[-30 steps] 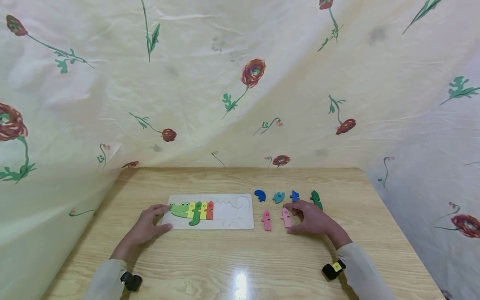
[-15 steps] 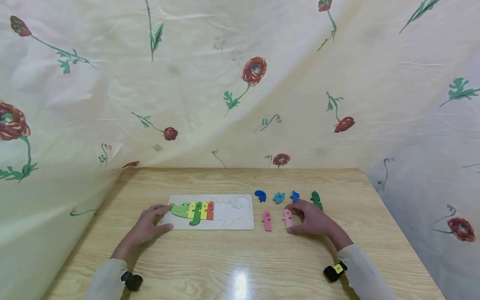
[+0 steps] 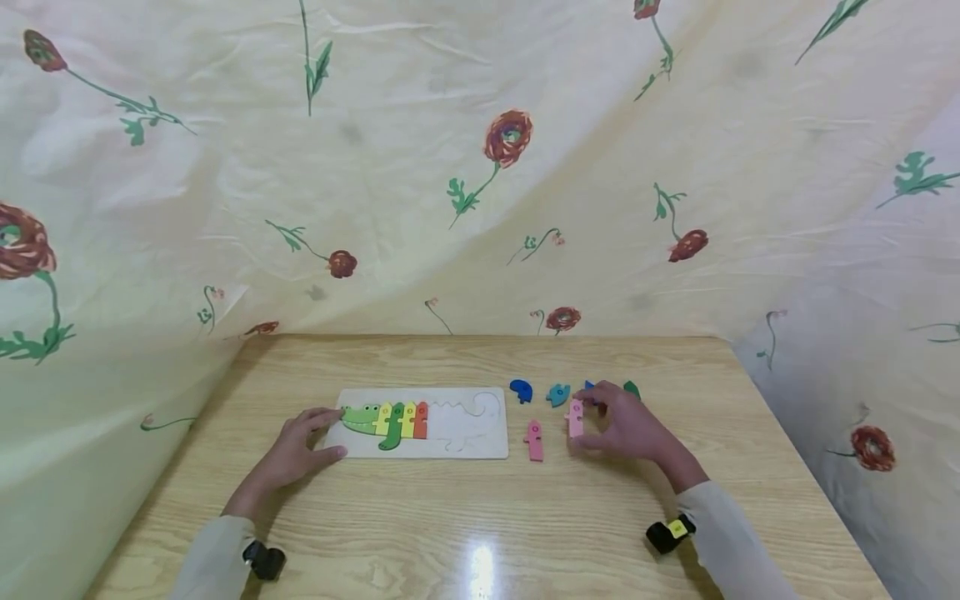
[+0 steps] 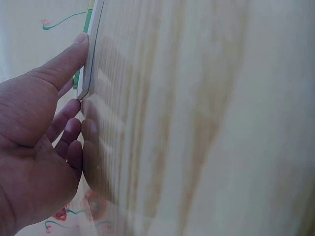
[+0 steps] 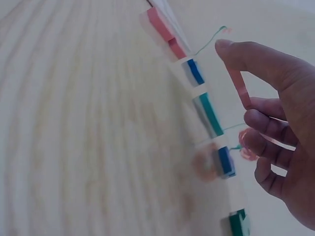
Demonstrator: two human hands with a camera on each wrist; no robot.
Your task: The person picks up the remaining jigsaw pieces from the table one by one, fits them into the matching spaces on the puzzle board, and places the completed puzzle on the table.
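A crocodile puzzle board [image 3: 465, 450] lies on the table with its head piece and several yellow, green and red pieces set in its left half. My left hand [image 3: 296, 450] holds the board's left end, thumb at the lower corner and index finger at the upper one. My right hand [image 3: 626, 425] pinches a light pink puzzle piece [image 3: 576, 418] by its two ends, between thumb and fingertips. In the right wrist view this pink piece [image 5: 239, 88] is raised off the table. Another pink piece [image 3: 534, 440] lies just left of it.
Behind the pink pieces lie a dark blue piece [image 3: 521, 391] and a teal piece [image 3: 558, 394]. A blue piece [image 3: 589, 386] and a green piece [image 3: 632, 388] are partly hidden by my right hand. Flower-patterned cloth [image 3: 390, 167] hangs around the wooden table [image 3: 375, 533].
My right hand has picked up the light pink puzzle piece and raised it slightly, moving away from me. It now covers more of the blue and green pieces. The left hand stays put.
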